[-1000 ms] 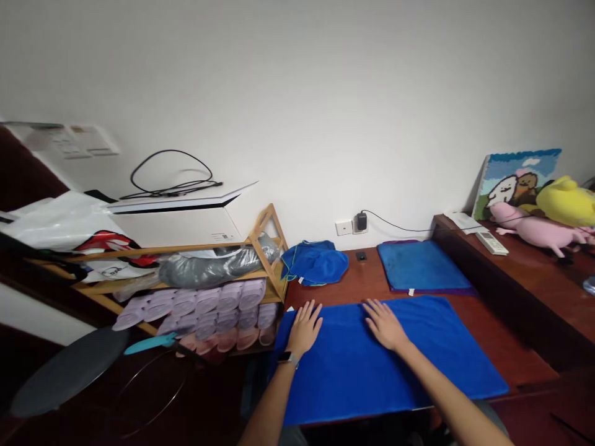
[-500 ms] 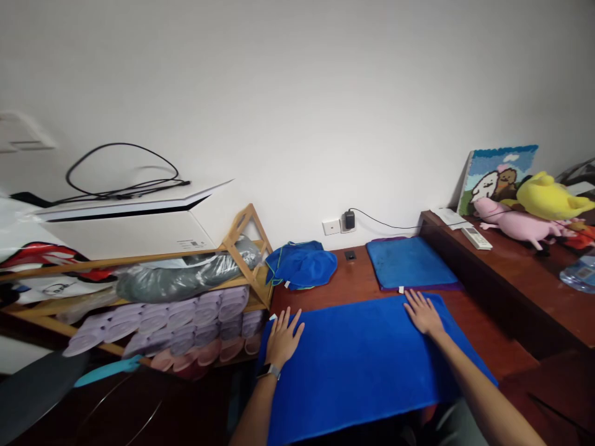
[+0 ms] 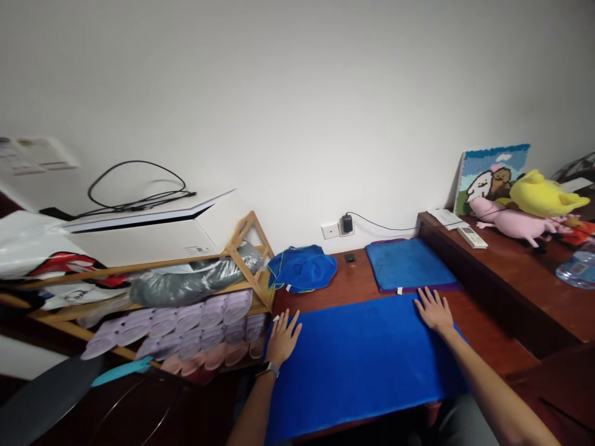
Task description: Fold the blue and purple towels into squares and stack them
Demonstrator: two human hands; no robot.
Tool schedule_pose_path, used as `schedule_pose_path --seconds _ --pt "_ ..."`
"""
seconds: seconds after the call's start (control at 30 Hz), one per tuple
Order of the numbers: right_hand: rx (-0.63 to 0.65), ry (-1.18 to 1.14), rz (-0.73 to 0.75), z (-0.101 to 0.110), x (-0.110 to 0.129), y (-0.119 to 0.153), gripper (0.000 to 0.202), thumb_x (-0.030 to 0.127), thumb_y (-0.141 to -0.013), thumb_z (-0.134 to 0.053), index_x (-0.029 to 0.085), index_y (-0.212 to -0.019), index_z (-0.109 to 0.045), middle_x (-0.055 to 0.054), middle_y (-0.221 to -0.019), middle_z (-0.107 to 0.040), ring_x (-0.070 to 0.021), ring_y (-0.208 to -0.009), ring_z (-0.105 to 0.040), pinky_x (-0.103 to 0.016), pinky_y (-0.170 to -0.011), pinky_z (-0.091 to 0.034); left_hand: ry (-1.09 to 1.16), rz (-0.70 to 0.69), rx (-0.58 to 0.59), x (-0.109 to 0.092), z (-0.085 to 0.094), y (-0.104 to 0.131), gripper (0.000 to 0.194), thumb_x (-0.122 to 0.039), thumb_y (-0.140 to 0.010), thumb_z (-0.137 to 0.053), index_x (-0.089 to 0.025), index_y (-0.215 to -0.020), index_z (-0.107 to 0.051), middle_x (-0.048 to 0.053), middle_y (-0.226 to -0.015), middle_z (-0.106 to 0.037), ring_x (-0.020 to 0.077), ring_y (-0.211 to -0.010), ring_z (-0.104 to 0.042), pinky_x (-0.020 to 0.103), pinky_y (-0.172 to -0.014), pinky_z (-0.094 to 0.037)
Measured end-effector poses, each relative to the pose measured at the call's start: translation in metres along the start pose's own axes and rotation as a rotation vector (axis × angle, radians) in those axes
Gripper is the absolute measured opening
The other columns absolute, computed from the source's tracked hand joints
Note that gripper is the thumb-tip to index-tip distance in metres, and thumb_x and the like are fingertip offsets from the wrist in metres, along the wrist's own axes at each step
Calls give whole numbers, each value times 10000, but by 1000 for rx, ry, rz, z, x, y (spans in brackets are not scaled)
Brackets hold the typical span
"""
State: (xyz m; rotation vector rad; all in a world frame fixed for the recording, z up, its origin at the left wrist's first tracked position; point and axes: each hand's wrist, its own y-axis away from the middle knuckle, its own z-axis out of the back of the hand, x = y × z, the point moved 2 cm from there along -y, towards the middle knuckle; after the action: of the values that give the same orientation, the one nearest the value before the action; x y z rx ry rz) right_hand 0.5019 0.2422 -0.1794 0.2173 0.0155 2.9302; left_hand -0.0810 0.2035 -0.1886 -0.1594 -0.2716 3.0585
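Note:
A bright blue towel (image 3: 362,365) lies spread over the reddish-brown desk (image 3: 320,301), its near edge at the desk's front. My left hand (image 3: 282,339) rests flat with fingers spread on its far left corner, beside a small white tag. On the far right corner lies my right hand (image 3: 436,311), also flat, fingers apart. Behind them, a crumpled blue cloth (image 3: 304,267) with green edging sits at the back left. A folded blue towel (image 3: 409,263) lies on a purple one (image 3: 460,287) at the back right.
To the left, a wooden rack (image 3: 251,260) holds several lilac slippers (image 3: 199,322) and a white box (image 3: 153,238). A raised ledge on the right carries plush toys (image 3: 515,223), a remote (image 3: 472,237) and a plastic bottle (image 3: 579,269). A black plug (image 3: 347,223) sits in the wall.
My right hand has slid to the right along the towel's far edge. The towel's right side has drawn in and lies straighter. My left hand stays at its corner. The view has shifted slightly.

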Motion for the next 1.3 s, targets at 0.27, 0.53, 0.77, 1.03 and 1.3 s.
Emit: schedule_pose_path --seconds 0.27,0.53,0.77,1.03,1.3 --pt "0 -220 612 -12 198 75 610 464 -1073 -294 249 -1638 -381 -51 -1711 -318 -279 -1599 -251 -529 -1299 -179 53 -138 -68 -65 6 -12 559 -504 -1095 -317 -312 -1607 -435 72 -1702 -384 290 -1577 -332 534 -1270 -299" --pt "86 -114 434 -19 127 46 646 494 -1071 -255 231 -1657 -327 -51 -1717 -295 -263 -1603 -236 -515 -1304 -167 -20 27 -40 9 -10 14 601 -570 -1077 -300 -310 -1595 -458 108 -1672 -435 320 -1557 -370 558 -1237 -333" --pt "59 12 71 -17 -29 -1 719 499 -1048 -179 164 -1683 -222 -61 -1742 -232 -261 -1616 -186 -507 -1299 -191 -57 80 -53 18 -9 19 609 -577 -1076 -285 -312 -1600 -448 113 -1677 -427 313 -1561 -363 553 -1231 -339" --pt "35 7 29 11 19 14 681 402 -1052 -211 97 -1651 -319 -105 -1728 -264 -302 -1610 -207 -524 -1302 -173 -34 40 -57 -5 15 20 585 -490 -1085 -321 -234 -1586 -479 130 -1666 -436 318 -1553 -378 549 -1245 -341" --pt "-31 -241 664 -37 206 167 611 436 -1086 -260 214 -1649 -348 -52 -1692 -350 -262 -1581 -303 -502 -1292 -247 142 -366 -22 -168 9 63 529 -411 -1113 -315 -323 -1632 -372 45 -1693 -402 239 -1565 -361 489 -1268 -345"
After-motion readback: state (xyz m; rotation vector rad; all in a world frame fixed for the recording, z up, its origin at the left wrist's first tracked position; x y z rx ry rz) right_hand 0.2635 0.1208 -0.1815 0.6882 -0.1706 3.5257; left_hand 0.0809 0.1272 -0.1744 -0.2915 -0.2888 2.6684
